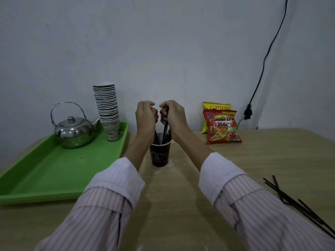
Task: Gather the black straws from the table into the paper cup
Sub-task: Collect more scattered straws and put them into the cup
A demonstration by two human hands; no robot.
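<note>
A dark paper cup stands upright on the wooden table near its middle. Several black straws stick up out of it. Directly above the cup my left hand and my right hand are both closed around the upper ends of these straws, knuckles almost touching. The lower ends of the held straws are inside the cup. More black straws lie loose and crossed on the table at the lower right, beside my right sleeve.
A green tray at the left carries a steel kettle and a tall stack of paper cups. Two snack bags lean at the wall to the right. A black cable and plug hang on the wall.
</note>
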